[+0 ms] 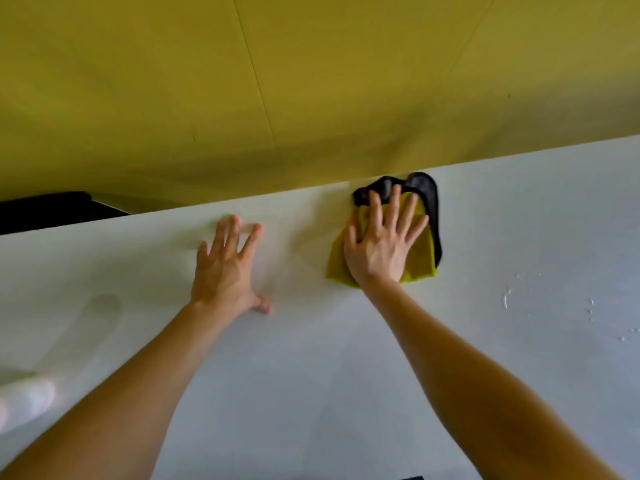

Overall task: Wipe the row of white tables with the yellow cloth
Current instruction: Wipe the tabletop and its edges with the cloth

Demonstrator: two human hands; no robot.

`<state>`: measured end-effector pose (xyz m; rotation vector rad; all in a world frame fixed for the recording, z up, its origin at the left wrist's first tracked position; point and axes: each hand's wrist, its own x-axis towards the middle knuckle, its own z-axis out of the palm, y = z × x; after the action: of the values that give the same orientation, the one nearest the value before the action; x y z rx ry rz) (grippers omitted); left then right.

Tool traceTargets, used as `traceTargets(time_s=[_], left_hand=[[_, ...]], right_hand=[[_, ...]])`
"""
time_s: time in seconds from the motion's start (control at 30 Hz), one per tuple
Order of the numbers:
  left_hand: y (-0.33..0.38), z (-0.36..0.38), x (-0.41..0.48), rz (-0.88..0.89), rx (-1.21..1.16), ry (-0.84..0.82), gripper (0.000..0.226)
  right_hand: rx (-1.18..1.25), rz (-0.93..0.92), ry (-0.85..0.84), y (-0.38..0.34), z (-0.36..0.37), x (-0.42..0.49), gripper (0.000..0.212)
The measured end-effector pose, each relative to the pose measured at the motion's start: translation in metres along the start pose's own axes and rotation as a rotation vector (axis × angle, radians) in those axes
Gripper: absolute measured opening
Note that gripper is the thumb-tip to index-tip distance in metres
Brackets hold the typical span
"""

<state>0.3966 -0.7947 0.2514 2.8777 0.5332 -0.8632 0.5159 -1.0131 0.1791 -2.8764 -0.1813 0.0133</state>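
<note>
Person leaning over white table (311, 375), both bare arms stretched forward

Right hand (384, 244): flat, fingers spread and straight, palm pressing down on yellow cloth (420, 263); no curl round it, no pinch

Yellow cloth: lies on the tabletop close to its far edge, right of centre, mostly hidden under the right hand; yellow shows at both sides of the palm and near the wrist. A black side or trim (433, 209) is folded out along the top and right of the cloth, bunched at the fingertips

Left hand (225, 268): also flat and open, fingers splayed, resting on bare tabletop, thumb tucked out to the side; holds nothing. Apart from the cloth, to its left

Wet droplets (507, 299) on the table, off to the right of the cloth, not touching it

Yellow wall (311, 81) directly behind the far edge. Dark shape (52, 209) past the edge at far left, too blurred to name. Blurred white object (26, 403) low left, unclear what
</note>
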Motion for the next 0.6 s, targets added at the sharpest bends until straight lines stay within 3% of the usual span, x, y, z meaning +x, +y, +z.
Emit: traceTargets(time_s=[0.1,0.2,0.3,0.4,0.47,0.53,0.6], left_hand=[[0.002,0.001,-0.001,-0.030,0.030,0.013,0.174],[0.002,0.002,-0.001,-0.069,0.005,0.024,0.179],[-0.002,0.004,0.000,-0.059,-0.017,0.009,0.178],[-0.002,0.006,0.000,-0.049,-0.026,0.005,0.177],[-0.003,0.006,0.000,-0.046,-0.033,0.018,0.177],[-0.003,0.008,0.001,-0.038,-0.045,0.025,0.178],[-0.004,0.009,0.000,-0.044,-0.048,0.040,0.178]], right_hand=[[0.061,-0.466,-0.143,-0.087,0.022,-0.030,0.070],[0.113,-0.634,-0.147,-0.084,0.028,-0.019,0.069],[0.071,-0.476,-0.040,-0.007,0.014,0.011,0.071],[0.029,-0.070,0.057,0.069,-0.011,0.039,0.074],[0.016,0.138,0.096,0.069,-0.012,0.041,0.076],[0.029,0.115,0.096,0.025,0.001,0.027,0.078],[0.077,-0.139,0.026,-0.044,0.017,0.003,0.075]])
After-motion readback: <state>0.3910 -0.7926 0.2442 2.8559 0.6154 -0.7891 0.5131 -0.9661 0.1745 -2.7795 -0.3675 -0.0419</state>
